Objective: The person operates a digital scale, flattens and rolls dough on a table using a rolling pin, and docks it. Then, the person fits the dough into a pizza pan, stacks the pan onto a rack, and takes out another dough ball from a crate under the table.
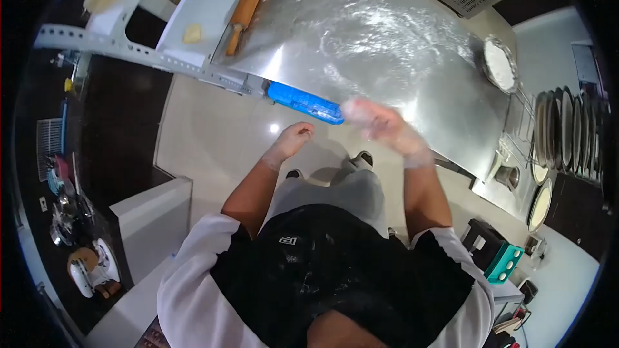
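Observation:
My left hand (pixel 290 142) hangs over the floor in front of my body, away from the table. Its fingers are curled in, and nothing shows in them. Motion smears my right hand (pixel 387 127) at the near edge of the steel table (pixel 290 38); whether it holds anything is unclear. Both hands seem to have thin clear gloves on. Close to the right fingertips, a long blue container (pixel 304 102) sticks out below the table edge. White flour (pixel 400 32) is smeared over the tabletop.
A wooden rolling pin (pixel 250 1) lies at the table's left end, near a pale yellow block (pixel 192 33). At the right edge stands a metal bowl of white powder (pixel 498 64). Stacked round pans (pixel 567 129) fill a rack farther right. A low white wall (pixel 151 209) stands left.

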Available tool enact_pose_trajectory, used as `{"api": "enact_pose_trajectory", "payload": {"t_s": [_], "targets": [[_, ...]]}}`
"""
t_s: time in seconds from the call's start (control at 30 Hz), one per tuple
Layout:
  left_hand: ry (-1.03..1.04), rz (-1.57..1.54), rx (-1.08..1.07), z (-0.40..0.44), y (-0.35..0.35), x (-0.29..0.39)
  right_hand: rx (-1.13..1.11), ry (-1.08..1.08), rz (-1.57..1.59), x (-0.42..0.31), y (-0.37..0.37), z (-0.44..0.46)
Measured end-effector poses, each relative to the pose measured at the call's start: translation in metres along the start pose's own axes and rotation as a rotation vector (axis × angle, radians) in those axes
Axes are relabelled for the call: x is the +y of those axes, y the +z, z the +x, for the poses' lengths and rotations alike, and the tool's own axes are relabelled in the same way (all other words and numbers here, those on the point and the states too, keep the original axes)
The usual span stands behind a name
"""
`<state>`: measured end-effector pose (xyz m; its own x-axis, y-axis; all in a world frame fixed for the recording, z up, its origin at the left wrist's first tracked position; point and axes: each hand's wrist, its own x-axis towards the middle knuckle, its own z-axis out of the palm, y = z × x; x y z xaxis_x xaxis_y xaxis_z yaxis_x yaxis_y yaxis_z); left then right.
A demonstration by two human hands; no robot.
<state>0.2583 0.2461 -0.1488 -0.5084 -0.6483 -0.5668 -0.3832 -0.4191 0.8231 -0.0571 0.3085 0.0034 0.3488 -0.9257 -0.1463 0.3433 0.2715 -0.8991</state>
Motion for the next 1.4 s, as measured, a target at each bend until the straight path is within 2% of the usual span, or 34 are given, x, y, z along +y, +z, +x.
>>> {"api": "enact_pose_trajectory", "payload": {"t_s": [0.03,0.07,0.13,0.17,0.2,0.23,0.3,0.37,0.4,0.47,0.63,0.7,0.73,0.8,0.93,1.0,1.17,1.3,1.37,1.4], "targets": [[-0.071,0.005,0.008,0.009,-0.012,-0.012,-0.118,0.044,0.036,0.032,0.011,0.012],[-0.07,-0.01,0.013,0.026,-0.028,-0.036,-0.126,0.056,0.03,0.064,0.014,0.025],[-0.038,-0.225,0.109,0.061,-0.059,-0.104,-0.064,0.396,-0.28,0.142,0.011,0.036],[0.189,-0.197,0.277,0.086,-0.068,-0.148,0.129,0.274,-0.554,0.2,-0.01,0.043],[0.19,-0.211,0.27,0.11,-0.081,-0.169,0.321,0.139,-0.833,0.25,-0.035,0.052],[0.241,-0.212,0.35,0.136,-0.097,-0.179,0.671,0.066,-0.845,0.267,-0.043,0.063],[0.33,-0.21,0.5,0.178,-0.125,-0.194,1.06,0.084,-0.887,0.324,-0.101,0.079],[0.417,-0.189,0.606,0.205,-0.132,-0.194,0.843,0.152,-0.626,0.346,-0.15,0.083],[0.287,-0.23,0.617,0.201,-0.124,-0.176,0.88,0.135,-0.632,0.355,-0.155,0.096],[0.392,-0.192,0.694,0.248,-0.137,-0.218,0.896,-0.085,-0.198,0.38,-0.144,0.124],[0.635,-0.211,0.721,0.225,-0.123,-0.195,1.021,-0.2,0.009,0.364,-0.115,0.125],[0.801,-0.286,0.652,0.209,-0.119,-0.164,0.891,-0.353,0.126,0.354,-0.146,0.103],[0.805,-0.367,0.621,0.184,-0.111,-0.131,0.886,-0.384,0.157,0.345,-0.157,0.1],[0.96,-0.51,0.264,0.22,-0.127,-0.091,0.881,-0.384,0.493,0.301,-0.165,0.068],[0.967,-0.696,0.3,0.233,-0.11,-0.063,0.917,-0.471,0.518,0.301,-0.174,0.058],[0.953,-0.751,0.319,0.248,-0.107,-0.074,0.933,-0.484,0.54,0.314,-0.179,0.054],[0.745,-0.298,0.304,0.294,-0.105,-0.136,0.981,-0.576,0.658,0.339,-0.184,0.04],[0.636,0.04,0.236,0.389,-0.089,-0.114,1.112,-0.681,0.825,0.324,-0.197,0.033],[0.941,0.23,0.131,0.424,-0.065,-0.099,1.129,-0.722,0.8,0.302,-0.187,0.032],[0.947,0.231,0.118,0.469,-0.062,-0.095,1.145,-0.73,0.775,0.293,-0.176,0.033]]}}
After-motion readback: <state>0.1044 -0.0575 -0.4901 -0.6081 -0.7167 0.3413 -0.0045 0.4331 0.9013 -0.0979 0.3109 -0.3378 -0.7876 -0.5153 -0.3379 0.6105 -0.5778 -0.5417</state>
